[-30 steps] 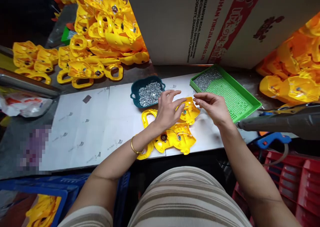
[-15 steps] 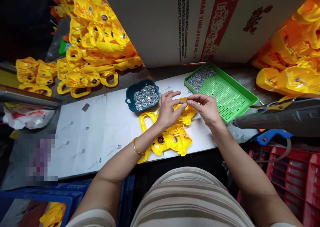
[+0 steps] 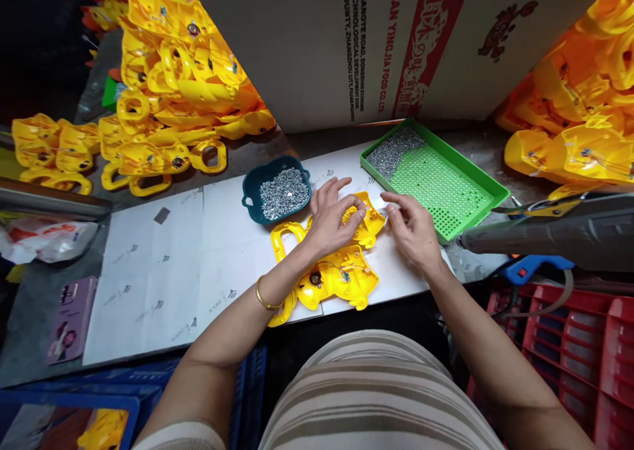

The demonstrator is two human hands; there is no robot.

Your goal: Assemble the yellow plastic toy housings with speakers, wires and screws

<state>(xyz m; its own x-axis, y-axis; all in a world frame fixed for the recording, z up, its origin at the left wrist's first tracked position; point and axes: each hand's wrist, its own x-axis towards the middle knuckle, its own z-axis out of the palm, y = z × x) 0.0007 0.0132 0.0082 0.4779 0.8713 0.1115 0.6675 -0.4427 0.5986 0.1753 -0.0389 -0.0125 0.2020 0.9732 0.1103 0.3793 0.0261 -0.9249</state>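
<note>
My left hand [image 3: 333, 220] hovers over the upper yellow plastic shell half [image 3: 371, 222]. Its thumb and forefinger are pinched together, and whatever sits between them is too small to make out. To the right of that shell is my right hand [image 3: 413, 235], forefinger stretched out and thumb a little apart, with nothing visible held. Closer to my body lies another yellow shell half [image 3: 354, 278], open side up, showing a round dark part, thin wires and a small circuit board. My left forearm covers part of the yellow handles.
A dark teal tray [image 3: 252, 180] of small metal screws stands left of my hands. A perforated green tray [image 3: 456, 186] with more screws is at the right. Yellow shells [image 3: 198, 86] are heaped behind left and far right. A large carton [image 3: 307, 60] stands behind; a phone [image 3: 72, 321] lies left.
My hands, which met at the fingertips above the upper shell, have parted. The right hand has moved right and slightly down; the left stays pinched over the shell. The view has shifted slightly.
</note>
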